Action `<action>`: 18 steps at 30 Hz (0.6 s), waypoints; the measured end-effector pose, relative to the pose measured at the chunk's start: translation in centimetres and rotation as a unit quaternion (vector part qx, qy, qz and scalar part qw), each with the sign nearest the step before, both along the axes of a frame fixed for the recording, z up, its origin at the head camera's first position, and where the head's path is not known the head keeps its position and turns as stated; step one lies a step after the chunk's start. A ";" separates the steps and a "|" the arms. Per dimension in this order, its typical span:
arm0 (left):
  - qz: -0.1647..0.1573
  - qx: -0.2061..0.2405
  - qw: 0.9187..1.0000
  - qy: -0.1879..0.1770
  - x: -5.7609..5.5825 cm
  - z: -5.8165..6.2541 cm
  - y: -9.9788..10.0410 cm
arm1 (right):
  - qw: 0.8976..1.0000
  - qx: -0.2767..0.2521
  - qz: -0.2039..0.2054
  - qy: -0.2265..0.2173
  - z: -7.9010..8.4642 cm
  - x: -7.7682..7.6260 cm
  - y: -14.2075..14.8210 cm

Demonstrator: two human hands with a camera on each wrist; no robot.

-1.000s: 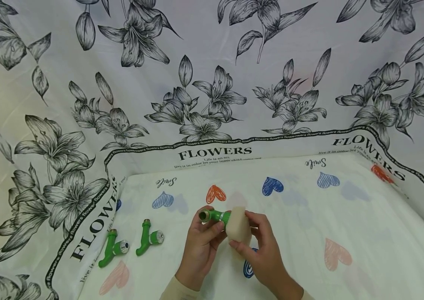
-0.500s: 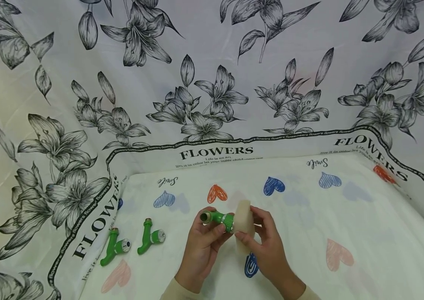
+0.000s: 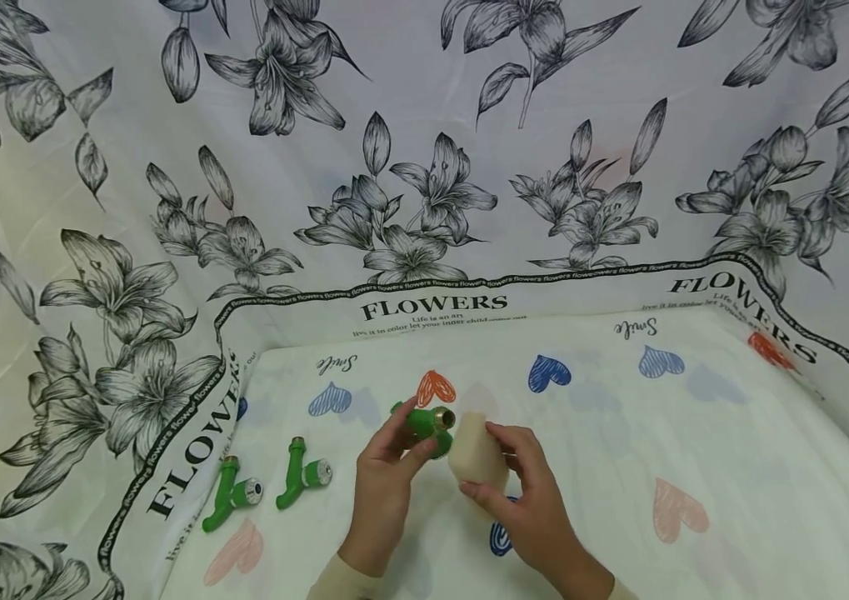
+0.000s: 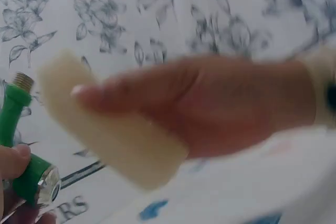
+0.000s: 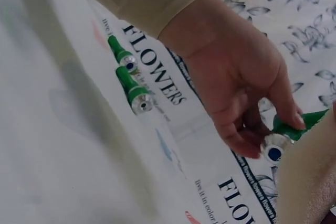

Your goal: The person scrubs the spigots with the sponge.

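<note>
In the head view my left hand (image 3: 382,500) holds a green tap (image 3: 421,422) between thumb and fingers. Its brass threaded end points right, toward the sponge. A beige sponge block (image 3: 478,457) is pinched by my right hand (image 3: 540,504), thumb on the near side and fingers behind. In the left wrist view a small gap separates the sponge (image 4: 113,135) from the tap (image 4: 9,116). The tap's silver knob (image 5: 275,149) shows in the right wrist view, below the left hand's fingers, with the sponge (image 5: 310,179) partly in front of it.
Two more green taps with silver knobs, a left one (image 3: 229,495) and a right one (image 3: 302,473), lie on the white heart-print cloth (image 3: 581,450) to the left of my hands. A flower-print curtain (image 3: 581,50) rises behind and at the sides.
My left hand has turned the tap, so its threaded end swung from left to right. The sponge, earlier against the knob end, is now apart from it and tilted differently.
</note>
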State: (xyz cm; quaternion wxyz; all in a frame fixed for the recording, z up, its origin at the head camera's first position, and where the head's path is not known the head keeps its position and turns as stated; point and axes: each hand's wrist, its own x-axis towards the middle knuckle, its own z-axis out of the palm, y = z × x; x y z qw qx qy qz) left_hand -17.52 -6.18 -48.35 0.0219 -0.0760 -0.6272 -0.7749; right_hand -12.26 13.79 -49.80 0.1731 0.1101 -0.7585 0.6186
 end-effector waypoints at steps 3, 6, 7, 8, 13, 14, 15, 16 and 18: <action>0.044 -0.130 0.987 0.084 -0.9 -0.1 -1.6 | 1.000 0.008 -0.004 -0.003 -0.1 0.1 0.4; 0.074 -0.218 0.962 0.147 -1.6 -0.3 -3.5 | 1.000 0.013 -0.007 -0.003 -0.2 0.1 0.9; 0.081 -0.246 0.953 0.159 -1.8 -0.3 -4.1 | 1.000 0.012 -0.007 -0.002 -0.3 0.1 1.1; 0.088 -0.278 0.942 0.167 -2.0 -0.3 -4.7 | 1.000 0.012 -0.007 -0.001 -0.4 0.1 1.3; 0.069 -0.431 0.882 0.178 -2.9 -0.6 -7.4 | 1.000 0.016 -0.010 -0.009 -0.9 0.1 2.2; 0.060 -0.455 0.871 0.176 -3.1 -0.7 -7.8 | 1.000 0.019 -0.010 -0.013 -0.9 0.1 2.3; 0.050 -0.473 0.862 0.175 -3.2 -0.9 -8.2 | 1.000 0.021 -0.009 -0.015 -1.0 0.1 2.5; 0.040 -0.488 0.854 0.173 -3.4 -1.1 -8.6 | 1.000 0.024 -0.008 -0.017 -1.0 0.1 2.6; 0.020 -0.513 0.841 0.171 -3.8 -1.4 -9.4 | 0.999 0.035 -0.001 -0.018 -1.1 0.2 2.8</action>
